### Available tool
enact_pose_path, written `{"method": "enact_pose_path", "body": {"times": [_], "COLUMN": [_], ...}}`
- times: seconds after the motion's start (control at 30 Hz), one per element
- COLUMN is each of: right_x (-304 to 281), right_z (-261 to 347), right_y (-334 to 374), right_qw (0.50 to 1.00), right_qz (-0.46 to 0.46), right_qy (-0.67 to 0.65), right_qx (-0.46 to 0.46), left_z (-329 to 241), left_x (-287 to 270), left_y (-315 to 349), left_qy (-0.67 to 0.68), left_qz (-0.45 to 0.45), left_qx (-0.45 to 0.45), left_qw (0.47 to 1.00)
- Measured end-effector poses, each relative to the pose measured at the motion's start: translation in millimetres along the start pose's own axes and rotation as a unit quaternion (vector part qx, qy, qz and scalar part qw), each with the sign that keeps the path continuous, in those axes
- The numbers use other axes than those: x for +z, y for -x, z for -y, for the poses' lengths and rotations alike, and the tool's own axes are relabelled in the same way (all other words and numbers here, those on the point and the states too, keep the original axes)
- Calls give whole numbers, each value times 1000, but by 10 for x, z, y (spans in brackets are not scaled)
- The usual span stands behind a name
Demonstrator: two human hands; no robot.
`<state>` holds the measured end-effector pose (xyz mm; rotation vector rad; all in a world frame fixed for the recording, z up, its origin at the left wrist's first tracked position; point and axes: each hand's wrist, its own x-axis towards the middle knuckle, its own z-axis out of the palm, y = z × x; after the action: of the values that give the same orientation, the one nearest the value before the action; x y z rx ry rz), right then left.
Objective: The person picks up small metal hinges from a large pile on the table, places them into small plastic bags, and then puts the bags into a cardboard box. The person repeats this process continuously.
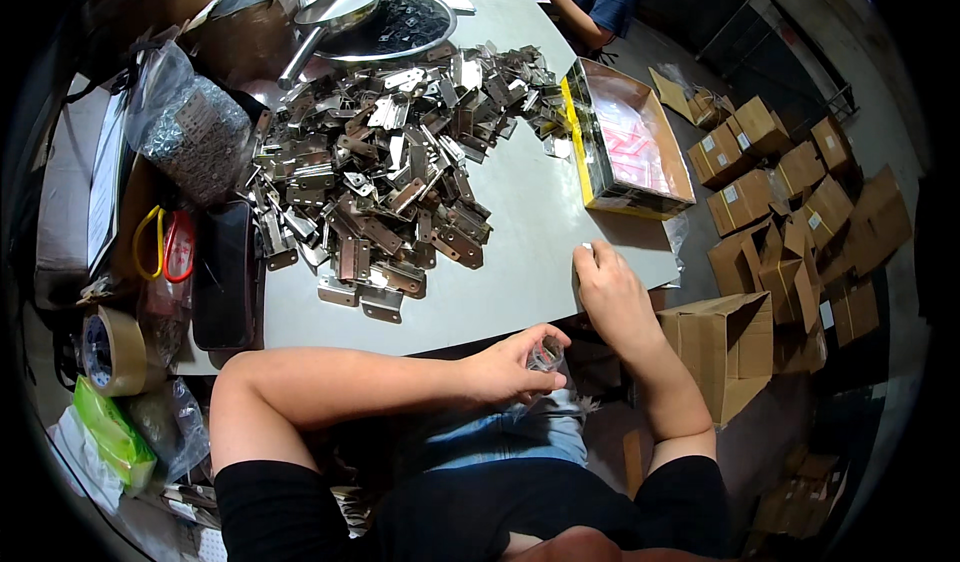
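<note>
My left hand (508,367) is in front of the table's near edge, above my lap. Its thumb and fingers are curled round a small clear plastic bag (546,354), whose mouth faces up; what lies inside is too small to make out. My right hand (610,284) rests at the table's right corner, fingers bent down and drawn together. A tiny white spot shows by its fingertips, and whatever they grip is hidden. A heap of metal brackets (385,177) covers the middle of the table, to the left of and beyond my hands.
Beyond my right hand stands an open box (585,177) of pink-and-white packets. A metal bowl (440,50) of dark pieces, with a scoop (303,57), sits farther back. Left are a bag of screws (205,142), scissors (150,244), and tape (103,350). Cartons (735,337) crowd the right; another person (590,12) sits opposite.
</note>
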<state>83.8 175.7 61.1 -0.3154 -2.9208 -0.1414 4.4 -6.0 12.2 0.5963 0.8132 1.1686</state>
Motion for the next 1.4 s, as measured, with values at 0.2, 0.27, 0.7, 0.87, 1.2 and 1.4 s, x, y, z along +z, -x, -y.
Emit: {"method": "enact_pose_path", "body": {"times": [0.2,0.27,0.7,0.87,1.2,1.4], "right_x": [-124,-127,-426,-540,-427,-508], "right_z": [-74,-101,-60,71,-28,67], "right_y": [-21,-6,81,29,66,10], "right_qw": [997,992,809,826,815,846], "right_qz": [39,57,294,315,293,283], "right_qy": [-58,-108,-508,-465,-500,-452], "right_qx": [26,41,-34,-41,-18,27], "left_z": [31,15,99,55,38,-27], "left_x": [-34,-24,-32,-7,-9,-17], "left_y": [-13,-27,-87,-39,-44,-10], "left_qy": [-17,-26,-58,-47,-67,-130], "left_qz": [21,25,-7,-21,-13,-24], "left_qx": [29,35,84,50,61,17], "left_qw": [999,999,995,997,996,991]}}
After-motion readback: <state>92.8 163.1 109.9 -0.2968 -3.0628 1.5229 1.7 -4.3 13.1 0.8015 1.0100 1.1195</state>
